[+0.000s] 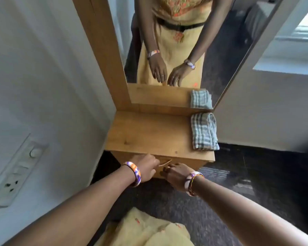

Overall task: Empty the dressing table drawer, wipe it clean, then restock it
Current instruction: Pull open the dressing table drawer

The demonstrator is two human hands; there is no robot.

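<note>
Opening step of the drawer task. Both hands are meeting at the slim curved wooden pull handle [164, 162] on the closed light-wood drawer front [185, 165] of the pale oak dressing table [146, 134]. The left hand [146, 167], wearing an orange, purple and white bangle, is curling its fingers at the handle's left end; the right hand [176, 174], wearing a white band and a beaded bracelet, is reaching its fingertips to the handle's right end. Whether either hand is actually closing round the handle cannot be told, since the fingers are hiding the contact.

The drawer appears shut, so emptying, wiping and restocking all seem to lie ahead. The next move is probably a straight pull toward the body, with both hands drawing evenly so the drawer does not skew.

Above the grip, the table top's front edge is overhanging the drawer front. Up and to the right of the grip, the folded grey-and-white checked cloth [204, 132] is lying at the top's right side, its near corner at the edge, within easy reach for wiping. Behind the grip, the dark carpeted floor [167, 201] is offering open room for the drawer's travel. Left of the grip, the white wall with its switch plate [16, 171] is standing close beside the table, so the left elbow is having less room than the right.
</note>
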